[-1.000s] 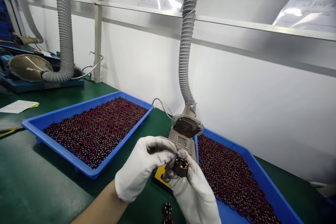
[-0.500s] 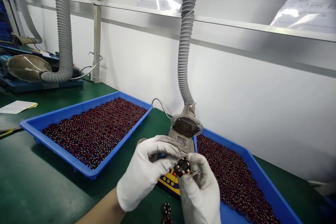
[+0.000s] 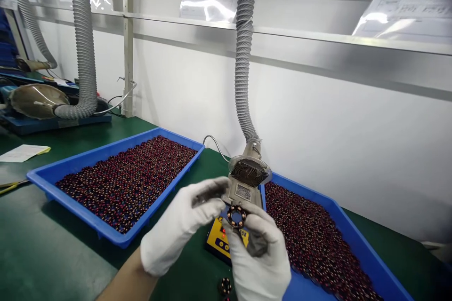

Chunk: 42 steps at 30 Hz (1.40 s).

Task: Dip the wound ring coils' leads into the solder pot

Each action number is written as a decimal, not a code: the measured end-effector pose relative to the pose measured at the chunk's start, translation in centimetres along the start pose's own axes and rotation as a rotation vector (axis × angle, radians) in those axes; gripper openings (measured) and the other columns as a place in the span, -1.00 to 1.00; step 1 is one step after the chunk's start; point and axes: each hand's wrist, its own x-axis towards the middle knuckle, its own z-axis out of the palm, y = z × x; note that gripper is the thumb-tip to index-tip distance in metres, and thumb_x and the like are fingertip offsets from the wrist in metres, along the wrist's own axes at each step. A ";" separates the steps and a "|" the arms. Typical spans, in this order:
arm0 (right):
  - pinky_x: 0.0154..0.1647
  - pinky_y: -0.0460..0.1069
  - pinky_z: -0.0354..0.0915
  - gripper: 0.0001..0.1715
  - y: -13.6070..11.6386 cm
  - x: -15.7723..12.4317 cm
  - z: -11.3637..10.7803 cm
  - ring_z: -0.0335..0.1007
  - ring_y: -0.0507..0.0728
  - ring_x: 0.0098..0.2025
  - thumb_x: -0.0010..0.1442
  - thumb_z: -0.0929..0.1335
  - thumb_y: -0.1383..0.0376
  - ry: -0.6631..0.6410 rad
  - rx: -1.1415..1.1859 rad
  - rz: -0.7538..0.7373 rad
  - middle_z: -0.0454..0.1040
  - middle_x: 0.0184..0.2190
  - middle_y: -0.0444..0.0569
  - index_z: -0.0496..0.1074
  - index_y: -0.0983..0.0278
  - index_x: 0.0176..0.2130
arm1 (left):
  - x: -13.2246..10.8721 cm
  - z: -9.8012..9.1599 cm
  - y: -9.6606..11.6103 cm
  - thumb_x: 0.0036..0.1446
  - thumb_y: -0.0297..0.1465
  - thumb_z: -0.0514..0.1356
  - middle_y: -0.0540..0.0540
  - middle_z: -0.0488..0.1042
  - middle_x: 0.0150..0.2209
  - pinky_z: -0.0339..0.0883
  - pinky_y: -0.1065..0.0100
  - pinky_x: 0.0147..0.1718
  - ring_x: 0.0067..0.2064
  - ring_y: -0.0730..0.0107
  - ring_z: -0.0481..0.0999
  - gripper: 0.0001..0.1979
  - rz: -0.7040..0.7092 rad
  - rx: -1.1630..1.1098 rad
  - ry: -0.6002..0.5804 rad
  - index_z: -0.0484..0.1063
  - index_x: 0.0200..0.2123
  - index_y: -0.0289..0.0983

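A small copper-wound stator ring with a dark core and a round centre hole faces me, pinched in the fingertips of my right hand in a white glove. My left hand, also gloved in white, is beside the ring and apart from it, its fingers pointing toward it. A dark patch on those fingers stays unclear, so I cannot tell if they hold something small. Below the hands, a similar stator lies on the green bench.
A yellow control box with red lights sits behind my hands, below a fume extractor on a ribbed hose. Blue trays packed with stators stand left and right. Paper and a yellow-handled tool lie far left.
My left hand has moved left, away from the ring. The ring has turned to face me and risen slightly in my right hand.
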 end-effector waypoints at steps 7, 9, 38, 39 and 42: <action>-0.05 0.04 0.40 -0.38 0.1 -1.0 0.8 0.44 0.10 -0.08 -0.07 0.42 0.63 -0.019 -0.275 -0.265 0.46 -0.11 -0.12 0.41 0.04 -0.12 | 1.1 1.6 -2.3 -0.08 -0.37 0.41 -0.05 0.60 -0.38 0.39 0.42 -0.22 -0.30 0.40 0.54 -0.88 -0.021 -0.204 0.137 0.59 -0.44 -0.29; -0.12 -0.01 0.42 -0.45 0.2 -0.9 0.7 0.45 0.09 -0.11 -0.07 0.43 0.61 0.040 -0.265 -0.241 0.46 -0.13 -0.12 0.42 0.07 -0.17 | 1.1 1.3 -2.2 -0.09 -0.31 0.41 -0.02 0.60 -0.38 0.39 0.43 -0.18 -0.29 0.42 0.54 -0.85 0.060 -0.297 0.200 0.58 -0.45 -0.26; -0.03 0.09 0.42 -0.43 0.8 -0.6 0.1 0.42 0.11 -0.03 -0.03 0.41 0.63 -0.118 -0.245 -0.295 0.43 -0.08 -0.09 0.35 0.11 -0.12 | 0.9 0.5 -0.6 -0.13 -0.50 0.42 -0.03 0.62 -0.31 0.40 0.54 -0.27 -0.28 0.50 0.55 -0.76 -0.087 -0.141 0.117 0.59 -0.30 -0.28; -0.03 0.11 0.42 -0.44 0.9 -0.6 0.0 0.42 0.12 -0.03 -0.03 0.41 0.64 -0.128 -0.254 -0.324 0.43 -0.08 -0.08 0.35 0.13 -0.12 | 1.0 0.5 -0.8 -0.15 -0.52 0.43 -0.03 0.61 -0.35 0.40 0.55 -0.29 -0.31 0.51 0.54 -0.79 -0.121 -0.139 0.111 0.59 -0.34 -0.29; -0.05 0.11 0.44 -0.48 1.2 -0.5 -0.1 0.43 0.13 -0.04 -0.03 0.40 0.66 -0.158 -0.262 -0.388 0.44 -0.09 -0.03 0.36 0.21 -0.13 | 1.3 0.4 -1.4 -0.16 -0.49 0.43 -0.01 0.60 -0.41 0.39 0.54 -0.31 -0.35 0.53 0.54 -0.84 -0.113 -0.193 0.183 0.59 -0.40 -0.29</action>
